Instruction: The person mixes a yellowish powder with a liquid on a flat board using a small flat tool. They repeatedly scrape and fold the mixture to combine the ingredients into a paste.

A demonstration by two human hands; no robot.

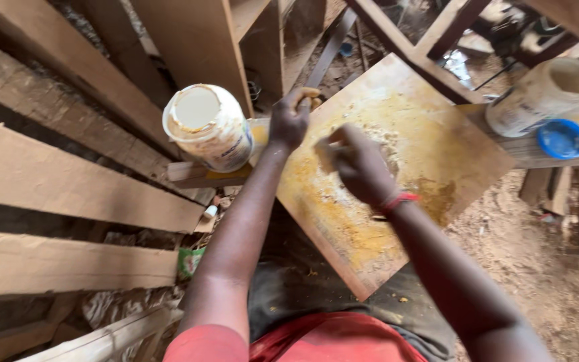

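Kneading a pale sawdust paste (376, 144) on the stained wooden board (437, 167): right hand (360, 167) pinching paste mid-board, left hand (291, 119) fisted at its left edge, beside the open tub (209, 127). Next, judged: steady pressing.

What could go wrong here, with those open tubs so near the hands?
The open tub sits at the ledge's edge beside the left hand; a nudge might tip it. The smeared board lies tilted and juts out over the lap, so pressure from the right hand could perhaps shift it. The second tub stands uncovered, its blue lid beside it, above a sawdust-covered floor.
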